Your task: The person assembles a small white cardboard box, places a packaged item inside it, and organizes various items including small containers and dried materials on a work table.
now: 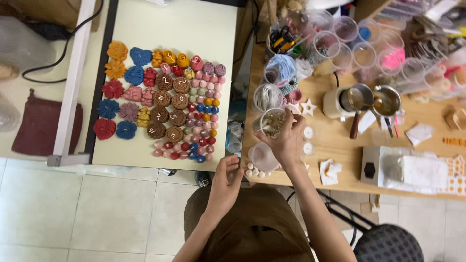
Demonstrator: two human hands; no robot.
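Observation:
My right hand (pixel 287 140) reaches over the wooden table (pixel 340 145) with its fingertips at the rim of a clear plastic cup (pixel 273 121) holding brownish bits. Whether the fingers pinch anything is not clear. My left hand (pixel 227 182) hovers lower, at the table's near-left corner, fingers curled loosely and apart, holding nothing that shows. Small white balls (pixel 255 172) lie in a row just right of it, beside another clear cup (pixel 262 156) with a pinkish bottom.
A cream board (pixel 204 29) to the left carries several coloured moulded shapes: flowers, hearts, brown discs, small balls. At the table's back stand clear cups (pixel 340 43), scissors, two small metal pots (pixel 374 99) and a white box (pixel 407 170). A black stool (pixel 388 242) sits lower right.

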